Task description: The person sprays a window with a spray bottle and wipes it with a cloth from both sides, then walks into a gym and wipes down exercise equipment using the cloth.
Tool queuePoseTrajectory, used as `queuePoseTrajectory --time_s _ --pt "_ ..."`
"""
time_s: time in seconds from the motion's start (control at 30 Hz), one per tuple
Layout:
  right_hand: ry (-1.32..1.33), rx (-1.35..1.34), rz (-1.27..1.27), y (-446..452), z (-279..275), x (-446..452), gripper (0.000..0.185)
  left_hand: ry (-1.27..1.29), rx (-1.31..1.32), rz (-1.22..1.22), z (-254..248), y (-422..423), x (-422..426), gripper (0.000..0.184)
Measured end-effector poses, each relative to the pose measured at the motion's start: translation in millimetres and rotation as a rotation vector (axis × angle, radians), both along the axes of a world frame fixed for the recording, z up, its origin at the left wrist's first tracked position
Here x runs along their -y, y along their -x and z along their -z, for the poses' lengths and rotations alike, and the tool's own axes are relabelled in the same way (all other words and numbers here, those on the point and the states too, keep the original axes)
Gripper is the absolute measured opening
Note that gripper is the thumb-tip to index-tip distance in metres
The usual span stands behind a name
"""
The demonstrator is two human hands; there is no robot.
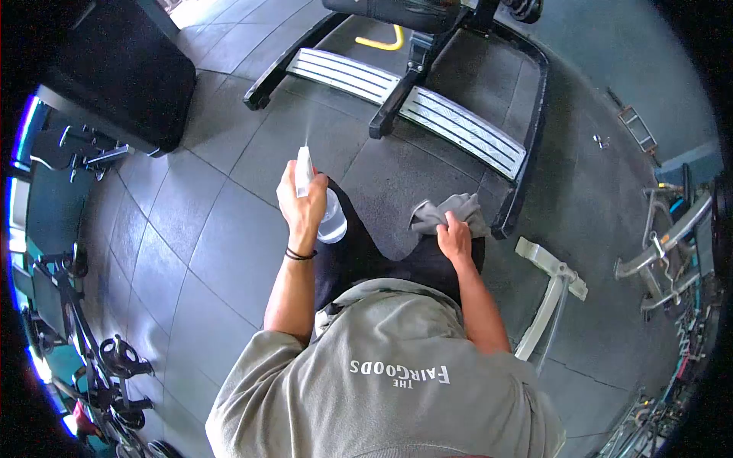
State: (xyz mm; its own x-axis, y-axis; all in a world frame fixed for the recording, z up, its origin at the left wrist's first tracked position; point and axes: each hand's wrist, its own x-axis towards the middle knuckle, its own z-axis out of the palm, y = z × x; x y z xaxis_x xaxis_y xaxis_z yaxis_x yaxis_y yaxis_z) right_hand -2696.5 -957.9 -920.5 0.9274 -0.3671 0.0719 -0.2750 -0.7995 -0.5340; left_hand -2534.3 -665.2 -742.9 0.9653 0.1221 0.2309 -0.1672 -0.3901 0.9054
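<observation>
My left hand (301, 200) is wrapped round the neck of a spray bottle (334, 221) with a white trigger head and a clear body. A fine mist leaves its nozzle, which points away from me toward the gym machine (416, 69). In my right hand (456, 238) is a crumpled grey cloth (460, 211), held low by my right leg. The machine ahead has a black frame and two ribbed metal footplates; the nearer one (463, 130) lies to the right, beyond the cloth.
A large black box-shaped object (126, 72) stands at the upper left. Weight equipment (92, 351) lines the left side. A white metal stand (551, 286) is close on my right, and a rack of metal attachments (672, 244) is farther right. Dark tiles (206, 244) cover the floor.
</observation>
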Motion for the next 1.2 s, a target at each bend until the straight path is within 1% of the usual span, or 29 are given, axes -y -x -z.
queuePoseTrajectory --time_s 0.07,0.17,0.27,0.37,0.4,0.5,0.53,0.63,0.7,0.73,0.77,0.83,0.87,0.9,0.93,0.97,1.0,1.03,1.1,1.13,1.17,1.2 --pt "-0.019 -0.023 0.052 -2 3 2 0.028 0.011 -0.014 -0.014 -3 8 0 0.011" --pt "-0.06 -0.083 -0.003 -6 0 5 0.034 0.053 0.069 -0.083 0 12 0 0.011" --pt "-0.037 0.013 0.031 -9 9 5 0.037 0.05 0.04 -0.102 -8 17 -7 0.012" --pt "-0.067 0.024 -0.018 -18 18 9 0.038 0.102 0.038 -0.153 -13 17 -14 0.013" --pt "-0.064 0.08 -0.017 -19 19 8 0.037 0.105 0.041 -0.158 -11 17 -17 0.013" --pt "-0.109 0.069 -0.074 -34 22 9 0.035 0.131 0.058 -0.194 -7 18 -21 0.013" --pt "-0.142 0.07 -0.069 -37 23 8 0.03 0.149 0.07 -0.221 -7 20 -20 0.013" --pt "-0.142 0.201 -0.083 -47 46 10 0.026 0.155 0.068 -0.249 -8 22 -24 0.013" --pt "-0.272 0.105 -0.004 -51 27 10 0.04 0.153 0.062 -0.244 -7 20 -27 0.014" --pt "-0.346 0.097 0.008 -53 22 16 0.037 0.158 0.061 -0.238 -4 19 -28 0.014" --pt "-0.34 0.249 0.056 -54 29 20 0.035 0.161 0.058 -0.229 -3 17 -28 0.015" --pt "-0.739 0.238 0.167 -49 -16 26 0.034 0.138 0.047 -0.221 -4 13 -21 0.016" --pt "-0.771 0.333 0.202 -47 -35 28 0.031 0.126 0.038 -0.213 -4 11 -18 0.017" --pt "-0.8 0.429 0.243 -44 -44 29 0.027 0.118 0.008 -0.14 -2 9 -19 0.017" --pt "-1.192 0.557 0.278 -45 -41 32 0.032 0.113 -0.021 -0.053 2 4 -20 0.017" --pt "-1.229 0.55 0.286 -45 -36 38 0.034 0.11 -0.059 0.045 5 1 -14 0.018" --pt "-1.26 0.547 0.306 -43 -33 47 0.036 0.17 -0.13 0.088 -11 3 5 0.016" --pt "-1.285 0.55 0.334 -37 -30 57 0.038 0.121 -0.156 0.19 -16 4 17 0.016" --pt "-1.235 0.446 0.321 -26 -30 59 0.043 0.032 -0.19 0.41 -16 2 37 0.016" --pt "-1.173 0.357 0.298 -19 -27 62 0.044 0.026 -0.234 0.508 -9 2 48 0.016" --pt "-1.119 0.257 0.276 -13 -23 61 0.044 -0.011 -0.264 0.6 -8 4 62 0.019" --pt "-1.108 0.271 0.336 6 -21 69 0.044 -0.05 -0.29 0.686 -14 4 77 0.023"
